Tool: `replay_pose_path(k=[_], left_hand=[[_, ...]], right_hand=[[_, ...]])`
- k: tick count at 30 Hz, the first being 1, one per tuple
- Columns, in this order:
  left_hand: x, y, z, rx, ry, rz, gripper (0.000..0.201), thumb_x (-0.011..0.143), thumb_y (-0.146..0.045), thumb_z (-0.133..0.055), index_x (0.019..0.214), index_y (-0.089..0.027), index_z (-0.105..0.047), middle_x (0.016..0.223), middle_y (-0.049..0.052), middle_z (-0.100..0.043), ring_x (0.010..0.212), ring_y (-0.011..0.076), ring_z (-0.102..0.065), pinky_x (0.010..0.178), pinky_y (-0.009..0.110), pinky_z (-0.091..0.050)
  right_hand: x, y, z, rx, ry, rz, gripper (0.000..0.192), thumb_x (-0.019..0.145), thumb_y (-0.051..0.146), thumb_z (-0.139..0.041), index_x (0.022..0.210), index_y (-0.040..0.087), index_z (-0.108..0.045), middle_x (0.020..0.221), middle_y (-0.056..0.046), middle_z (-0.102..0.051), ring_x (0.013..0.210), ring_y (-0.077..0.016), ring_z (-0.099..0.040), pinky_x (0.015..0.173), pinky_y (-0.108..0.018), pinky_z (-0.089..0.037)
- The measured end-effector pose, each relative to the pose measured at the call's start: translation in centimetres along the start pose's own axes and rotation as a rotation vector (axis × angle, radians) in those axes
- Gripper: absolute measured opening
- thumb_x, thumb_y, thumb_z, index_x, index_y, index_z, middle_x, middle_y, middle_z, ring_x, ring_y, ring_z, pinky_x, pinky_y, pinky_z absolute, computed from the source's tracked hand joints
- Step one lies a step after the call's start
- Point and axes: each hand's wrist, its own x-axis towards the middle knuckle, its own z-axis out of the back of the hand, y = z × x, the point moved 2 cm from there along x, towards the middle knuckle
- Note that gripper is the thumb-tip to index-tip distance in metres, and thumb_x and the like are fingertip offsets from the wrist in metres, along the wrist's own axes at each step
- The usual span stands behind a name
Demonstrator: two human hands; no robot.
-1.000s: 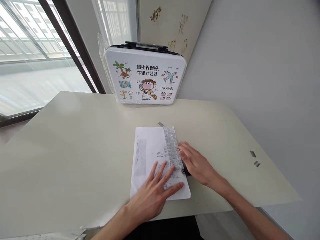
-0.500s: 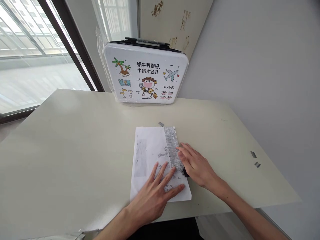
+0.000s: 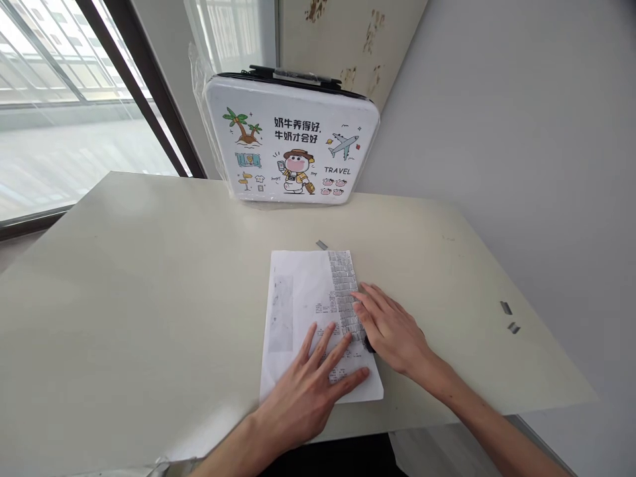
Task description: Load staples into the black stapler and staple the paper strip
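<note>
A white printed sheet [image 3: 303, 278], perhaps a thin stack, lies on the table in front of me. Down its right side runs a silvery grey band of short ribbed rows [image 3: 342, 278]. My left hand [image 3: 311, 391] rests flat on the lower part of the paper, fingers spread, one fingertip by the band's lower end. My right hand [image 3: 390, 328] lies at the paper's right edge with fingers stretched out, their tips touching the band. A small black object [image 3: 369, 344] peeks out beneath it, mostly hidden; whether the hand grips it is unclear.
A white case with cartoon prints [image 3: 293, 146], partly in clear plastic, stands at the table's back. One small grey piece [image 3: 322, 244] lies behind the paper. Two more grey pieces [image 3: 505, 308] lie near the right edge of the cream table [image 3: 163, 298]. A wall rises at right.
The view has shifted very slightly. Both hands keep the same pose on the paper, and nothing else has visibly moved.
</note>
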Motion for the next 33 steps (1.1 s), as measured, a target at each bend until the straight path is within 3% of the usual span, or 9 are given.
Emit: replay_pose_path(k=[9,17,23,33], left_hand=[[-0.1,-0.1,-0.2,-0.01,-0.011,0.013,0.084,0.087,0.001,-0.059,0.162,-0.031,-0.038,0.176,0.008,-0.011,0.16,0.0416,-0.009,0.127,0.069,-0.015],[-0.3,-0.1,-0.2,-0.018,0.007,0.013,0.084,0.085,0.002,-0.059,0.161,-0.03,-0.04,0.175,0.01,-0.014,0.16,0.043,-0.008,0.126,0.071,-0.016],[-0.2,-0.2,0.0,-0.005,-0.002,0.028,0.081,0.089,-0.001,-0.06,0.162,-0.031,-0.039,0.176,0.008,-0.012,0.16,0.0416,-0.009,0.127,0.07,-0.015],[-0.1,-0.3,-0.4,-0.014,0.014,0.019,0.08,0.089,-0.002,-0.06,0.161,-0.032,-0.039,0.174,0.01,-0.019,0.16,0.042,-0.007,0.125,0.071,-0.018]], right_hand=[[0.1,-0.2,-0.4,-0.022,-0.027,0.014,0.064,0.108,0.062,-0.019,0.151,0.03,-0.054,0.169,-0.001,-0.038,0.16,-0.0268,-0.026,0.128,-0.057,-0.028],[-0.1,-0.6,0.7,0.107,0.057,-0.034,0.067,0.107,0.065,-0.016,0.151,0.031,-0.054,0.17,0.002,-0.036,0.161,-0.0255,-0.023,0.129,-0.056,-0.027],[-0.1,-0.7,0.5,0.108,0.04,-0.025,0.067,0.107,0.065,-0.017,0.151,0.032,-0.054,0.17,0.002,-0.037,0.161,-0.0268,-0.023,0.129,-0.057,-0.027],[-0.1,-0.6,0.2,0.063,0.016,-0.018,0.066,0.107,0.064,-0.017,0.152,0.032,-0.053,0.169,0.002,-0.037,0.16,-0.0258,-0.024,0.128,-0.057,-0.027]])
